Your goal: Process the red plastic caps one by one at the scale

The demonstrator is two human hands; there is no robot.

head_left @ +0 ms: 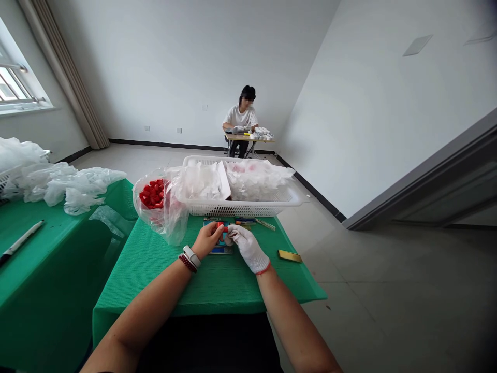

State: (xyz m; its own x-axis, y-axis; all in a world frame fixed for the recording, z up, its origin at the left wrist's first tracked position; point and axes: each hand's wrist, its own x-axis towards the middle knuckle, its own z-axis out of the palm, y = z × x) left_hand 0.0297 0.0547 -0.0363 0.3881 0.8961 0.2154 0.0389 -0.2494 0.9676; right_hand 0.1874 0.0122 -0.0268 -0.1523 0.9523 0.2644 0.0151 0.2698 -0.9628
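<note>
Pointing inward, left hand (207, 240) and gloved right hand (248, 248), red piece (225, 229) between.

A beige curtain (64, 72) hangs beside the window (14, 85); a person (241, 117) in white sits at a far table (237, 137); a marker pen (22, 242) lies on the left-hand table (58, 269).

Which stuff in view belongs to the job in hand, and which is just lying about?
Likely the job:
Red piece, in the bare left hand
Gloved right hand, right at that piece
Loose red pieces in the clear bag

Probably lying about:
Gold-coloured case, right of the glove
Black-and-white marker, far left of view
</note>
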